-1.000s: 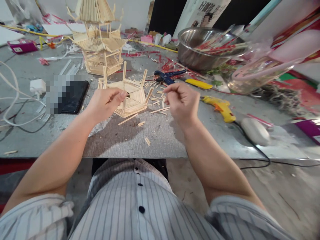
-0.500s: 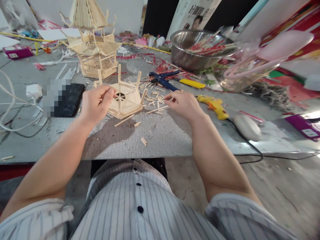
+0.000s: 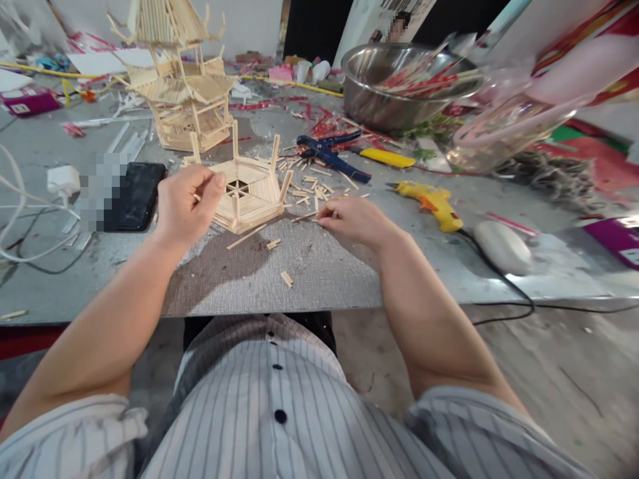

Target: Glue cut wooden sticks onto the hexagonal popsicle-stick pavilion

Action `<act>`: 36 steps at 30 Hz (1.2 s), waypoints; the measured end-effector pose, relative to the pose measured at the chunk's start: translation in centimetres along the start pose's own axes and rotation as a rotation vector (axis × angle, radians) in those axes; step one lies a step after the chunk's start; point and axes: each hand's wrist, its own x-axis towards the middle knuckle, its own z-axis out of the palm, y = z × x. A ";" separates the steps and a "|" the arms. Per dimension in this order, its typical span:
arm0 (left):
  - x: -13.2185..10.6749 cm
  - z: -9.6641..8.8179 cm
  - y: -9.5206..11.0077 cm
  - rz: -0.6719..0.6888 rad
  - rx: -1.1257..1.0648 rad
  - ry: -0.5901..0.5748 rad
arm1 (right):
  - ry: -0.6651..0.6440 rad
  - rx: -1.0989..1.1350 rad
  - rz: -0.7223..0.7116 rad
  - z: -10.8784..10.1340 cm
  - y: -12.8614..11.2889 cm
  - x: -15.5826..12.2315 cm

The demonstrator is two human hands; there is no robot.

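Observation:
A hexagonal base of pale wooden sticks (image 3: 262, 199), with short posts standing at its corners, lies on the table. My left hand (image 3: 187, 206) is closed at its left side, fingers curled and thumb against them; whatever they hold, if anything, is hidden. To the right of the base, my right hand (image 3: 352, 223) pinches the end of a thin wooden stick (image 3: 303, 217) low over the table. Short cut pieces of stick (image 3: 307, 189) are scattered behind that hand. Another loose stick (image 3: 247, 236) rests in front of the base.
A stick pagoda (image 3: 187, 100) stands behind. Blue-handled pliers (image 3: 332, 156), a yellow cutter (image 3: 387, 158) and a yellow glue gun (image 3: 432, 203) lie to the right, before a steel basin (image 3: 384, 106). At left is a black phone (image 3: 142, 193). A white mouse-shaped object (image 3: 502, 246) sits far right.
My right hand has moved down and slightly left from above the cut pieces and now pinches the thin stick. My left hand has shifted slightly left, still closed beside the base.

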 end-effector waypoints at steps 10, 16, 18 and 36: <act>0.0 -0.1 0.3 -0.050 0.048 -0.098 | 0.049 0.046 0.057 0.3 -0.3 -0.2; 0.0 0.1 0.4 -0.050 0.017 -0.099 | 0.075 0.077 -0.042 0.4 -0.8 -0.2; 0.0 0.3 0.3 -0.048 -0.001 -0.088 | 0.136 0.117 -0.111 0.5 -1.8 -0.4; 0.0 1.5 0.3 -0.040 -0.037 -0.273 | 0.020 0.159 -0.317 2.1 -6.7 -1.2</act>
